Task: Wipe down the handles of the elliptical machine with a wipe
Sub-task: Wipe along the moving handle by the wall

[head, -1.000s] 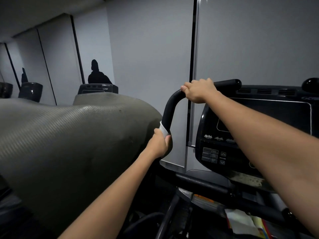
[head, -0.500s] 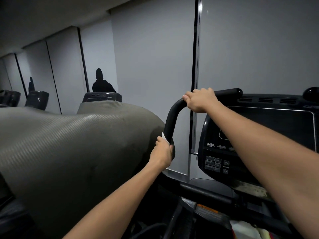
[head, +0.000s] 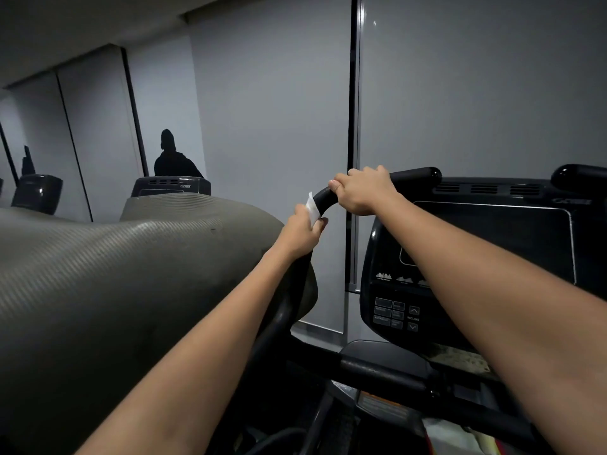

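Right now the left hand [head: 303, 233] was wrapped on the curved black handle [head: 323, 200] with a white wipe [head: 312, 206] pinched under its fingers, a corner sticking up above them. Right hand [head: 363, 190] was clamped bare on the same handle, just above and to the right of the left. Console [head: 476, 267] sat below the right forearm. Risk, as a guess: the wipe bunches or slips out under a loose pinch, and the stretch under the right hand gets skipped unless that hand shifts along.
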Demonstrator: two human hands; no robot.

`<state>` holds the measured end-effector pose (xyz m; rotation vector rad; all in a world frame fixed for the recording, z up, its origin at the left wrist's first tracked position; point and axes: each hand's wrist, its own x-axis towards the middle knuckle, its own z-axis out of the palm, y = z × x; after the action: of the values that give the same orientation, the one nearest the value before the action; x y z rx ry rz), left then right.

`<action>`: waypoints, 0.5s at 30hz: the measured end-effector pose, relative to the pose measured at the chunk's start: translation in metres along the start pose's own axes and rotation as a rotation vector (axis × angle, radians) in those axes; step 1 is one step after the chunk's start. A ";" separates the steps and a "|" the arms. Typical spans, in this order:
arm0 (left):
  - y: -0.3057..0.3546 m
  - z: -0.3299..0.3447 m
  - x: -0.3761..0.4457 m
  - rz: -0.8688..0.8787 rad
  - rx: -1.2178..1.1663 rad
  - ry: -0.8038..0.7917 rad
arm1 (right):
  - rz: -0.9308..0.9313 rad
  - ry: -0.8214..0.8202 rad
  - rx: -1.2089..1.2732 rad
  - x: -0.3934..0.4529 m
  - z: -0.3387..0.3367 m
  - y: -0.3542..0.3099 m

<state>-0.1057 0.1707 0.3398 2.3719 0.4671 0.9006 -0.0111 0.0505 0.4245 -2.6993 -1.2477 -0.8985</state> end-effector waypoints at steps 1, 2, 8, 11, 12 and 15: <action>-0.006 0.000 -0.001 -0.019 -0.058 -0.028 | 0.003 0.001 0.000 0.000 0.000 0.000; -0.012 0.001 -0.003 -0.040 -0.108 -0.052 | 0.005 0.000 0.002 0.000 0.001 0.000; -0.051 0.009 -0.038 -0.138 -0.114 -0.173 | 0.011 -0.017 0.005 0.000 0.001 -0.002; -0.053 0.009 -0.072 -0.217 -0.059 -0.211 | 0.017 -0.019 0.003 0.000 0.000 -0.003; -0.054 0.010 -0.083 -0.245 -0.035 -0.236 | 0.020 -0.022 0.004 -0.001 0.000 -0.003; -0.067 0.011 -0.109 -0.333 0.074 -0.334 | 0.028 -0.027 0.005 -0.002 -0.002 -0.004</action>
<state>-0.1841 0.1655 0.2383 2.3521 0.7385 0.3348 -0.0155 0.0512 0.4251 -2.7275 -1.2116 -0.8574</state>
